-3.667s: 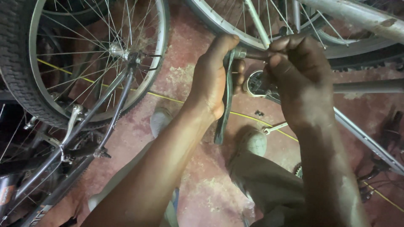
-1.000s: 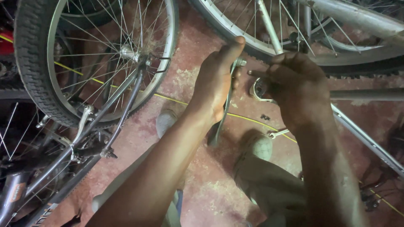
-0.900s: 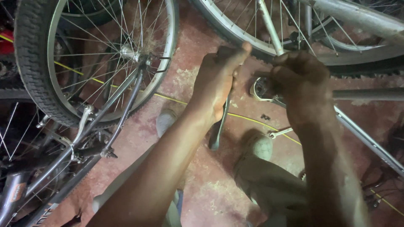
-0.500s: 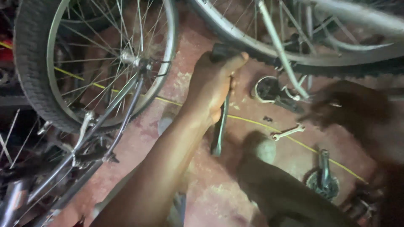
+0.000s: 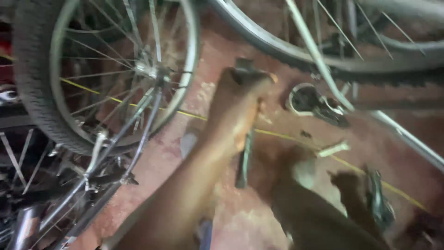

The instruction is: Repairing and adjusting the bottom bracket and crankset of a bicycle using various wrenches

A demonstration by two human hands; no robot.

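left hand (image 5: pixel 238 109) grips crank arm (image 5: pixel 243 159) | bicycle wheel (image 5: pixel 99 74) left | spanner (image 5: pixel 334 148) right

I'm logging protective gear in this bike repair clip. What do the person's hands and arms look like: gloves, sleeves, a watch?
Both are bare. The left hand and its forearm show no glove, sleeve, watch or ring. The right hand is blurred, but looks ungloved too.

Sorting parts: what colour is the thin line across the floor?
Yellow line on the reddish floor; head view.
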